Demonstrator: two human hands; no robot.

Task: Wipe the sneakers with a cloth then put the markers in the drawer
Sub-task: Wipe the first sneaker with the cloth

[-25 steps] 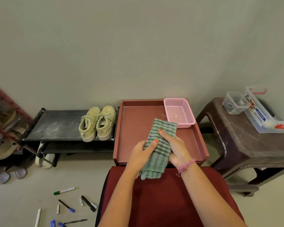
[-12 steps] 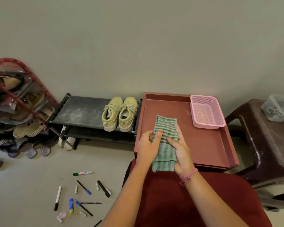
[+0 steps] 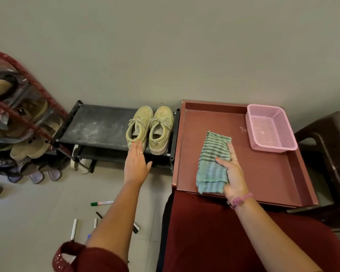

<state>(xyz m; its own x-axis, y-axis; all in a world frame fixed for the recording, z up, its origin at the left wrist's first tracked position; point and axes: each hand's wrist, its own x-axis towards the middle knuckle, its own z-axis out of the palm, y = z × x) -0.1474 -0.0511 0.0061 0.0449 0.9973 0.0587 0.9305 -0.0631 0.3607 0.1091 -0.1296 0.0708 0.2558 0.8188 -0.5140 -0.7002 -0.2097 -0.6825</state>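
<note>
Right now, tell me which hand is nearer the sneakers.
Left. The left hand reaches to the heel of the left one of the sneakers, fingertips at it. The right hand is off to their right, holding the cloth over the drawer.

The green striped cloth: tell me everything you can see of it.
The green striped cloth is a soft woven rag, pale green with darker stripes, folded into a long narrow pad. It lies lengthwise over the reddish-brown drawer, its near end reaching the front edge. The right hand holds it along its right side, thumb on top, fingers along its edge. The left hand is away from it, by the sneakers.
</note>
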